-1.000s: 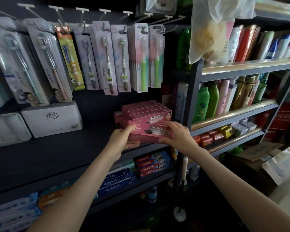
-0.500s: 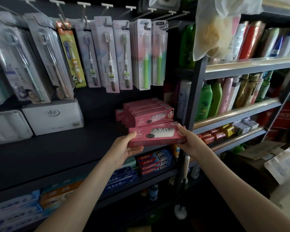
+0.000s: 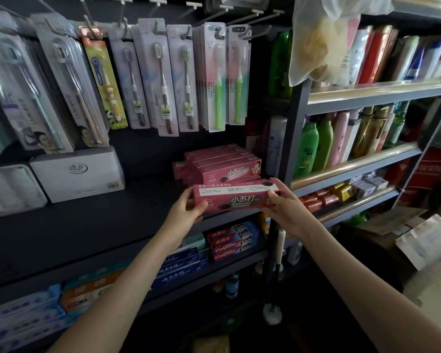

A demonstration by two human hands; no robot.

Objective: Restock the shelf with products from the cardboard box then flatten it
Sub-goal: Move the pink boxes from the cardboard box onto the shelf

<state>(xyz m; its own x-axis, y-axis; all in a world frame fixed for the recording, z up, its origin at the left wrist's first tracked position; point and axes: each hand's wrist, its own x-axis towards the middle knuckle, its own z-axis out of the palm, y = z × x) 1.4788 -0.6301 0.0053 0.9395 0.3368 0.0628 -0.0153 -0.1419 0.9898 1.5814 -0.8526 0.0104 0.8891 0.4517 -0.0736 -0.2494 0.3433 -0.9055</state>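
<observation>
**Q:** What does each hand hold?

**A:** The left hand (image 3: 186, 215) and the right hand (image 3: 285, 207) each grip one end of a single pink toothpaste box (image 3: 236, 198) (printed "BAKING SODA TOOTHPASTE"). The left thumb lies on the front face, with the fingers wrapped behind that end. The right hand's fingers and thumb close round the other end.

**Q:** Where does the box lie relative to the shelf?

**A:** It is level, long side across, at the front edge of the dark shelf board (image 3: 87, 225). It sits just in front of the stack of matching pink boxes (image 3: 222, 164). Whether its underside touches the board cannot be told.

**Q:** What bounds the space around it?

**A:** To the right, the grey upright post (image 3: 294, 138) stands just beside the box's right end and the right hand. Behind it, the stack fills the back right corner of the board. Above, the hanging toothbrush packs (image 3: 163, 77) end just over the stack's top in this view. To the left, a stretch of dark board shows between the stack and the white carton (image 3: 79, 174), which sits well apart from the left hand. Below the front edge, Colgate boxes (image 3: 231, 242) lie on the next shelf down.

**Q:** And the supply carton?

**A:** The cardboard box (image 3: 392, 220) lies low at the right with its flaps spread, beyond the post and well apart from both hands. Its contents cannot be made out.
</observation>
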